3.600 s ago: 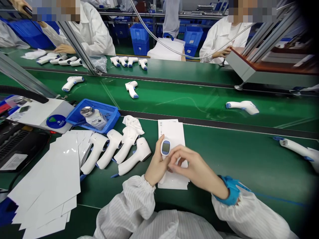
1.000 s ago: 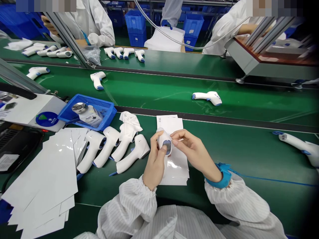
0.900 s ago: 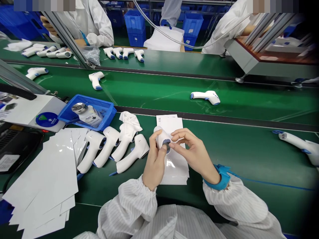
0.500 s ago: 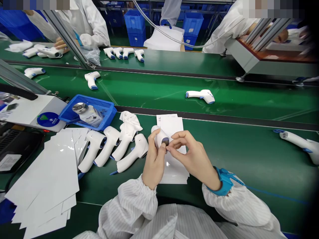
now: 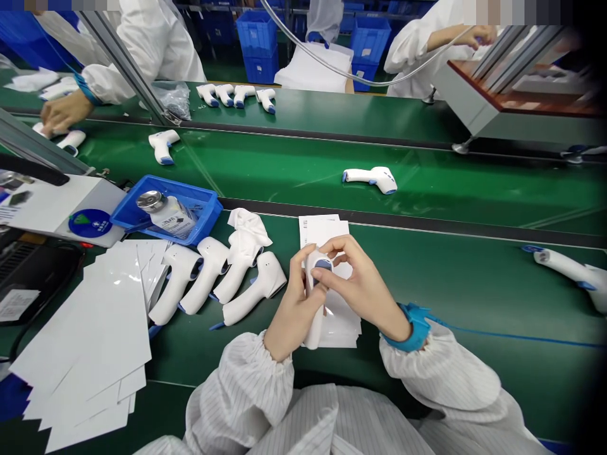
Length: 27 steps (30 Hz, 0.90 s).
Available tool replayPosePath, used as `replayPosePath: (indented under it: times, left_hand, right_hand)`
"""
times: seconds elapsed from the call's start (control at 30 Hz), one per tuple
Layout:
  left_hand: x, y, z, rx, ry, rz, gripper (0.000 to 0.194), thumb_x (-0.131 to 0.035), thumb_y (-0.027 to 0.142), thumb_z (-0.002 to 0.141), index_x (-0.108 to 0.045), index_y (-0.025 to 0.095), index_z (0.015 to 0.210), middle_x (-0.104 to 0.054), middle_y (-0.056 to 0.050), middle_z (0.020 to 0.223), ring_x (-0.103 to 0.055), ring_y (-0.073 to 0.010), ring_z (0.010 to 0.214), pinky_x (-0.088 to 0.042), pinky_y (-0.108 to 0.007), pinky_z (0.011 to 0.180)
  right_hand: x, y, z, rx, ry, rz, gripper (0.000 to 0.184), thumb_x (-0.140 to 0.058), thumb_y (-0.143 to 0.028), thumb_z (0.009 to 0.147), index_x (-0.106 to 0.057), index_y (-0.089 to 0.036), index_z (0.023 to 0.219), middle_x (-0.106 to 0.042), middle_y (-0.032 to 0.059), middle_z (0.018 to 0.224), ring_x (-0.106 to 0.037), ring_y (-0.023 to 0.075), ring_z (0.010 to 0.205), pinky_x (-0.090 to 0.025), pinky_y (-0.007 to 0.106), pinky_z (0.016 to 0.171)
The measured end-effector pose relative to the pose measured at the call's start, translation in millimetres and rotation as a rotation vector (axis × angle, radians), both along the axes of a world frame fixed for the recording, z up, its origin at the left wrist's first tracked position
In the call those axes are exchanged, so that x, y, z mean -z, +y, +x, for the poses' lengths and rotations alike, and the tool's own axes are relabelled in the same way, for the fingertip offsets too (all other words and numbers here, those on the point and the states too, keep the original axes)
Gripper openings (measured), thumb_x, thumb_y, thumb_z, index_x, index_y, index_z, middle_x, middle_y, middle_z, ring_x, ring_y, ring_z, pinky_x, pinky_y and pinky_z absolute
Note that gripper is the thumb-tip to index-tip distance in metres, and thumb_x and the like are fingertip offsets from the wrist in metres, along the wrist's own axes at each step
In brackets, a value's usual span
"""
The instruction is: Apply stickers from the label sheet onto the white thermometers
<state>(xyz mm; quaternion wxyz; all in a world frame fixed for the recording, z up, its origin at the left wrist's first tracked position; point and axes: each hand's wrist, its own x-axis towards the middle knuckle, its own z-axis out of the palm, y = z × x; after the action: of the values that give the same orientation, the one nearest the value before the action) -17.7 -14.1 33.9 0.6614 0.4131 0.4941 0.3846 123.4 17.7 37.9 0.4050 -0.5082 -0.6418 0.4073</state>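
My left hand point(image 5: 294, 309) is wrapped round a white infrared thermometer point(image 5: 313, 328), its handle pointing down toward me. From the other side my right hand point(image 5: 355, 278) grips the head of the same thermometer, the thumb lying across its small dark screen. Both hands are above a stack of white sheets point(image 5: 344, 325) on the green bench. A blue wrist strap point(image 5: 411, 325) circles my right wrist. To the left lie several more white thermometers point(image 5: 256, 291), one with a crumpled white cloth point(image 5: 249, 227) on it.
A blue tray point(image 5: 208, 218) holds a metal-capped bottle point(image 5: 171, 215). White sheets point(image 5: 104, 316) fan out at left. Beyond, thermometers point(image 5: 372, 178) lie on the green conveyor belt point(image 5: 275, 170); a co-worker's hand point(image 5: 66, 114) is over it. Another thermometer point(image 5: 569, 268) lies far right.
The thermometer in my hands has turned so its handle shows below. My right thumb has moved onto its screen. Thermometers on the belt have shifted left, and a co-worker's hand has reached over them.
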Motion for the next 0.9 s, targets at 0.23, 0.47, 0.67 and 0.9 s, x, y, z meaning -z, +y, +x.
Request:
replayPosePath:
  times: [0.23, 0.47, 0.67, 0.9]
  left_hand:
    - [-7.6, -3.0, -3.2, 0.021, -0.049, -0.011, 0.079, -0.056, 0.008, 0.071, -0.03, 0.036, 0.14, -0.053, -0.003, 0.114, -0.057, -0.0188, 0.09, -0.051, -0.032, 0.076]
    - [-7.1, 0.2, -1.7, 0.003, -0.039, 0.056, 0.083, -0.057, 0.006, 0.071, -0.022, 0.031, 0.143, -0.05, -0.004, 0.116, -0.058, -0.0198, 0.102, -0.049, -0.035, 0.091]
    - [-9.4, 2.7, -5.0, 0.015, -0.06, 0.145, 0.105, -0.061, 0.009, 0.073, 0.006, 0.033, 0.15, -0.044, -0.011, 0.136, -0.057, -0.0264, 0.114, -0.05, -0.041, 0.095]
    - [4.3, 13.1, -13.8, -0.055, 0.272, 0.168, 0.09, -0.056, 0.024, 0.086, 0.007, 0.03, 0.152, -0.026, -0.014, 0.152, -0.023, -0.0289, 0.144, -0.02, -0.054, 0.115]
  right_hand:
    - [2.6, -1.2, -6.8, 0.009, 0.151, 0.063, 0.008, -0.053, -0.027, 0.093, -0.059, -0.025, 0.087, -0.058, 0.0034, 0.094, -0.058, 0.0195, 0.095, -0.047, 0.037, 0.09]
    - [2.4, -10.2, -11.5, -0.194, 0.244, -0.139, 0.044, -0.061, -0.025, 0.085, -0.047, -0.032, 0.126, -0.041, 0.0043, 0.141, -0.039, 0.0218, 0.134, -0.037, 0.041, 0.111]
    - [5.4, -14.6, -8.1, -0.315, 0.234, -0.421, 0.054, -0.055, -0.035, 0.089, -0.035, -0.029, 0.139, -0.051, 0.0075, 0.138, -0.053, 0.0218, 0.123, -0.048, 0.039, 0.099]
    - [23.6, 106.5, -26.0, -0.062, -0.414, -0.067, 0.044, -0.049, -0.039, 0.091, -0.044, -0.018, 0.13, -0.066, 0.0103, 0.109, -0.064, 0.0262, 0.094, -0.049, 0.039, 0.082]
